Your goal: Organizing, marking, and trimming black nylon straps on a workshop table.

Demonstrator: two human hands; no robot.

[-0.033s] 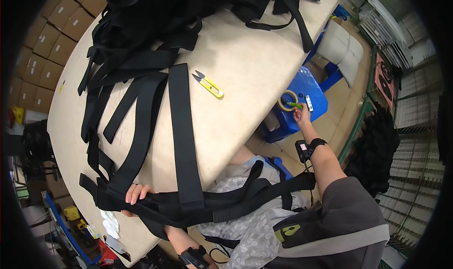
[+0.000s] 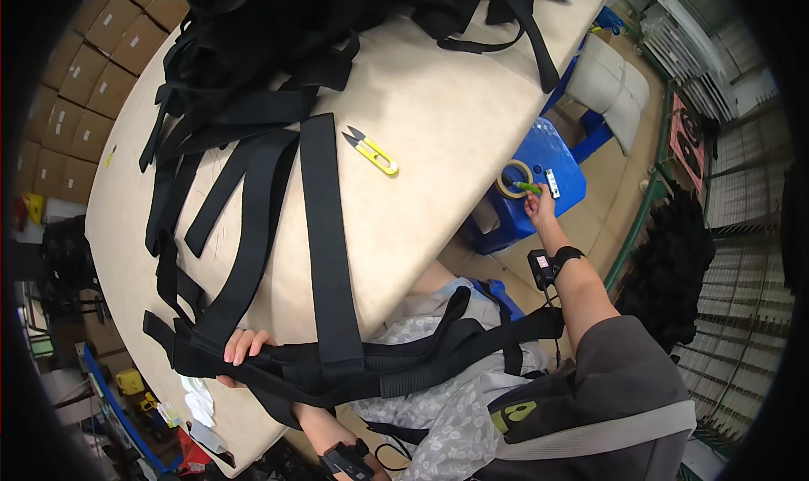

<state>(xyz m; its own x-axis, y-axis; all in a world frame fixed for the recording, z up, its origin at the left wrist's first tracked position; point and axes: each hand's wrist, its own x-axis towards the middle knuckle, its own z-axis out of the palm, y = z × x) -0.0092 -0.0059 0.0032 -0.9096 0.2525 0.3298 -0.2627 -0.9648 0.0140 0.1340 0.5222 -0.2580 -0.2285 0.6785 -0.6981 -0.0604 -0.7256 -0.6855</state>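
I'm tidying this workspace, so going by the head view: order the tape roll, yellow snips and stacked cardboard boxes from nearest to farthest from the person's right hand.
1. Tape roll: just left of the right hand, on the blue stool.
2. Yellow snips: farther left, on the table.
3. Stacked cardboard boxes: upper left, beyond the table.

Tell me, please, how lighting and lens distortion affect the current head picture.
Head view: the left edge of the table looks bowed and black swallows the corners; the heaped black straps are so dark that their layers merge; the yellow snips look crisp; the right hand appears small, without obvious motion blur.
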